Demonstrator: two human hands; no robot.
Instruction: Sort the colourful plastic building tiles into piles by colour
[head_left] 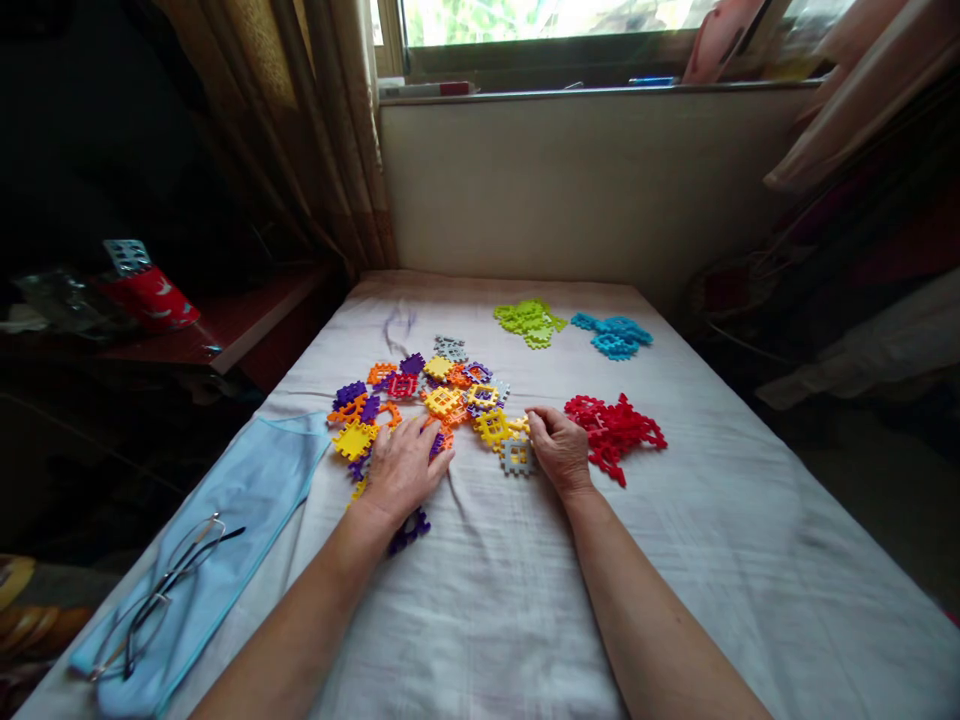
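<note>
Flat notched plastic pieces lie on a cloth-covered table. My left hand (405, 465) rests palm down with fingers spread over the near part of a mixed pile (444, 401) of orange, purple, yellow, red and grey pieces. My right hand (557, 448) is closed at the pile's right side, its fingertips at a small yellow piece (519, 424). Beside it lies a grey piece (516, 456). Right of that hand is a red heap (616, 430). Farther back sit a lime green heap (529, 320) and a blue heap (615, 335).
Eyeglasses (161, 590) lie on a light blue cloth (259, 490) at the table's left edge. A dark side table (247, 315) holds a red container (155, 298). The wall and window sill (525, 95) stand behind the table, with a curtain (322, 130) at left.
</note>
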